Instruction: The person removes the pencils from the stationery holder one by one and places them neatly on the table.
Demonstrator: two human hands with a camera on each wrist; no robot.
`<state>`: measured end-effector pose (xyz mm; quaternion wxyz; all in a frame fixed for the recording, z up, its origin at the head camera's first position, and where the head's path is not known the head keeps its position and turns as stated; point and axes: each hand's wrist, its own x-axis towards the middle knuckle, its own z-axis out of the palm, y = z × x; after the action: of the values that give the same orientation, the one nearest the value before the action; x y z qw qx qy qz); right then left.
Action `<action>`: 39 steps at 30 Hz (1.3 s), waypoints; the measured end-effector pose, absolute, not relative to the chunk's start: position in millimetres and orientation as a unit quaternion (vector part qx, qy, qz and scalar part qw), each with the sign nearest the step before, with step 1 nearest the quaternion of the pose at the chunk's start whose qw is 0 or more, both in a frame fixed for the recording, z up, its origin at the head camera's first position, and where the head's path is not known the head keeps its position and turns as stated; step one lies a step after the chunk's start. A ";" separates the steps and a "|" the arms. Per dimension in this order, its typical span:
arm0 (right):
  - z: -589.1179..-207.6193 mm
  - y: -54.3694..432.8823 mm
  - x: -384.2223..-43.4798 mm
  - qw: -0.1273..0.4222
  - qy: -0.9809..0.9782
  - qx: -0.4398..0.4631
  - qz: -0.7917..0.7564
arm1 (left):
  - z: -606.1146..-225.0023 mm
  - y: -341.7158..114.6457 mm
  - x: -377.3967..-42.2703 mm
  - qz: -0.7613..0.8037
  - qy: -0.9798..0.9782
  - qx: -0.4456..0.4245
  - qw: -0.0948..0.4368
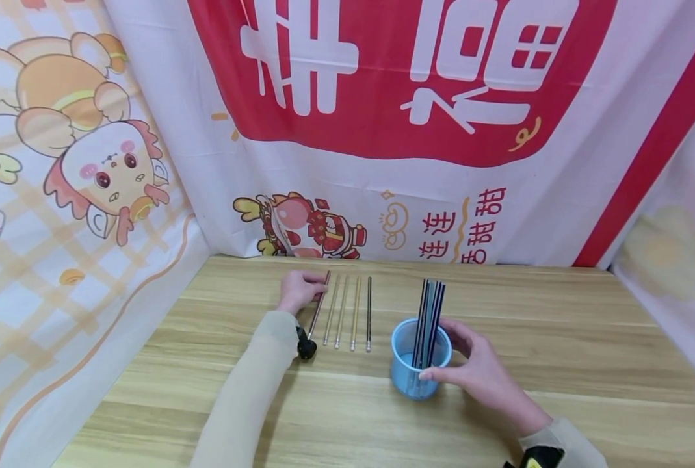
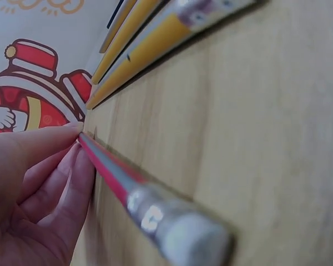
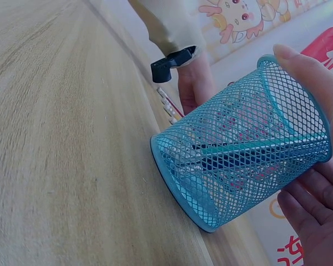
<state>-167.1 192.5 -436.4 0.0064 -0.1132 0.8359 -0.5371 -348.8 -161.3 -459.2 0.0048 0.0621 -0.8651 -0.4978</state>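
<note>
My left hand pinches the far end of a red-and-grey striped pencil between thumb and fingers. That pencil lies at the left of a row, its white eraser towards me. Beside it on the table are light wooden pencils, a yellow pencil and a black pencil, all with eraser ends towards me. With thumb and fingers round its rim, my right hand holds a blue mesh pencil cup. Several dark pencils lean inside the cup, which stands upright on the table.
The wood-grain table ends at a white-and-red printed cloth hanging behind it. Another printed cloth borders the left side, and a pale cloth hangs at the right.
</note>
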 end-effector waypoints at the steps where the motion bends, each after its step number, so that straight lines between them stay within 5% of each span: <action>1: -436.5 192.5 -167.1 0.006 0.836 -0.114 -0.537 | -459.3 -160.9 -348.8 -0.495 -0.867 0.061 0.007; 29: -435.1 191.7 -167.2 0.018 0.835 -0.112 -0.538 | -460.0 -159.1 -347.8 -0.518 -0.851 0.084 0.015; 39: -436.8 192.5 -167.6 0.009 0.834 -0.117 -0.539 | -440.0 -163.7 -345.2 -0.566 -0.820 0.071 0.056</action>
<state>-167.6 192.5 -436.8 0.0093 -0.1168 0.8341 -0.5390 -345.2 -163.7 -440.0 0.0557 0.0708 -0.8198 -0.5656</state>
